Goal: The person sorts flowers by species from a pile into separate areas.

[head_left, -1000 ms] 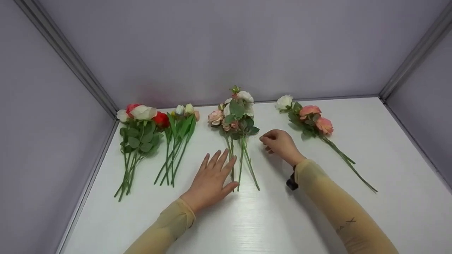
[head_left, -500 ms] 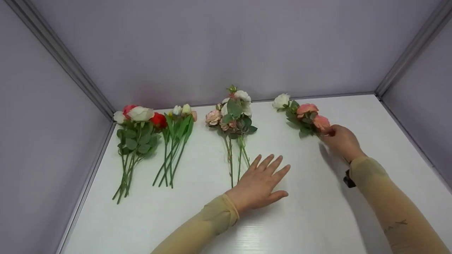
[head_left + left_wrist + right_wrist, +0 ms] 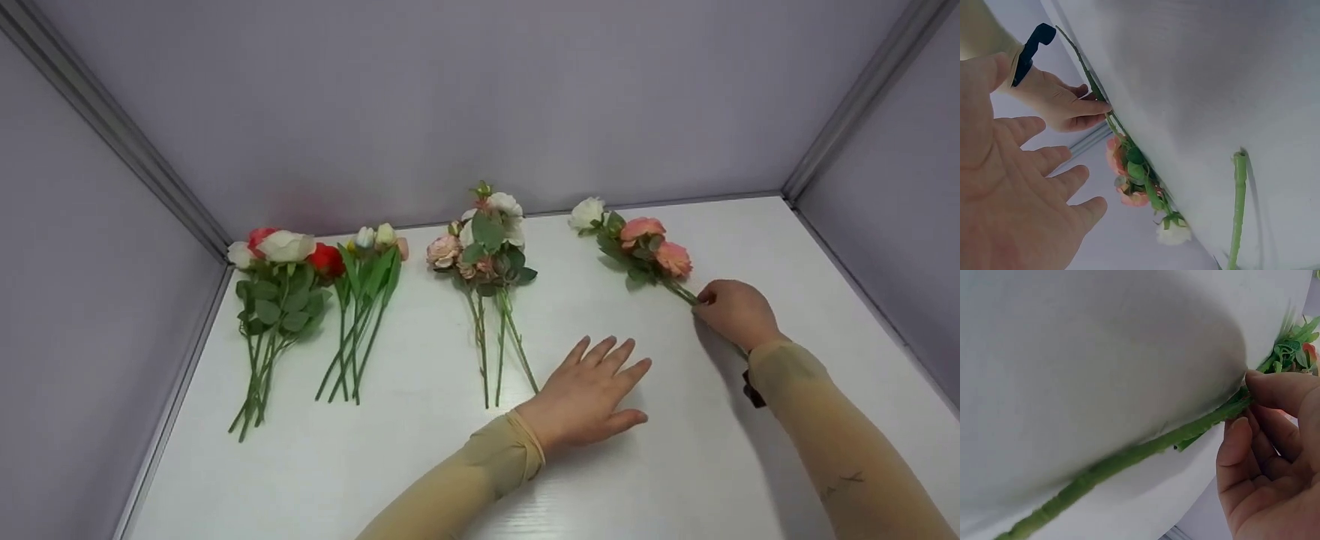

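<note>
At the right of the head view, a loose bunch of artificial flowers lies slanted, with pink blooms [image 3: 673,259] and a white bloom [image 3: 587,214]. My right hand [image 3: 739,311] pinches its green stems [image 3: 1129,458] just below the leaves. The left hand [image 3: 581,394] is spread, palm down, holding nothing, near the stem ends [image 3: 1238,214] of the middle bunch. That bunch has pale pink and white blooms [image 3: 506,217] and dark leaves. Whether the left palm touches the table is hard to tell.
On the white table [image 3: 420,465], tulips [image 3: 367,281] lie left of the middle bunch. Farther left is a bunch of white and red roses [image 3: 285,246]. Grey panels [image 3: 450,97] stand around the back and sides.
My right hand has moved right to the pink and white bunch, then slid down onto its stems. The left hand has shifted right, off the middle bunch's stems.
</note>
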The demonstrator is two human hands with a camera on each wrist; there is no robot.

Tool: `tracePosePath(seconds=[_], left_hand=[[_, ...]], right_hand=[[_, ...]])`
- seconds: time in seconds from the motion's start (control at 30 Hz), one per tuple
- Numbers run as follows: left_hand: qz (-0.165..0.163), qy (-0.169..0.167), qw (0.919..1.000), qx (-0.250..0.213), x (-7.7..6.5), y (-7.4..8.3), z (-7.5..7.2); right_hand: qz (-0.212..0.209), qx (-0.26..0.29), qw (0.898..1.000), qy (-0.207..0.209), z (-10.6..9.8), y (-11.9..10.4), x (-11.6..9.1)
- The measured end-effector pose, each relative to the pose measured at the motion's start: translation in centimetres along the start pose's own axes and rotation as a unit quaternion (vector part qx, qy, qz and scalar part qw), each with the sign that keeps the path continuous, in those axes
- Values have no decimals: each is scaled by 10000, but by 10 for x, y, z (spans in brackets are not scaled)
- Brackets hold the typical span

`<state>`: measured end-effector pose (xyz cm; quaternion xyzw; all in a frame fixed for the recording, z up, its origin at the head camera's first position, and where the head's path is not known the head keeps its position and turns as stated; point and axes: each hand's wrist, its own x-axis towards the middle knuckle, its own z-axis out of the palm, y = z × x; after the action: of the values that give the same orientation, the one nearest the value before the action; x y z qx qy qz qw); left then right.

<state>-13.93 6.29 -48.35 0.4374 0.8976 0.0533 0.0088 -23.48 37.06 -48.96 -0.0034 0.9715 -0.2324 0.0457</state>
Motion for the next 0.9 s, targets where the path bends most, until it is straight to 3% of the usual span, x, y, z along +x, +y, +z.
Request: tracePosePath(seconds=[0.4,0.6,0.77,0.9], left_hand=[[-42,12,10000,-56,0,-1,7],[-18,57,9998,-211,0,-2,8],[-115,294,9951,-942,-6,-6,4],[-324,708,9772,-1976,-15,-11,-2]], right_hand=[[141,101,9997,-148,-22,19,-13],[247,353,9991,13,-35,28,-22],[416,1065,9934,28,-35,16,-24],[379,2056,9779,58,-25,-18,-25]])
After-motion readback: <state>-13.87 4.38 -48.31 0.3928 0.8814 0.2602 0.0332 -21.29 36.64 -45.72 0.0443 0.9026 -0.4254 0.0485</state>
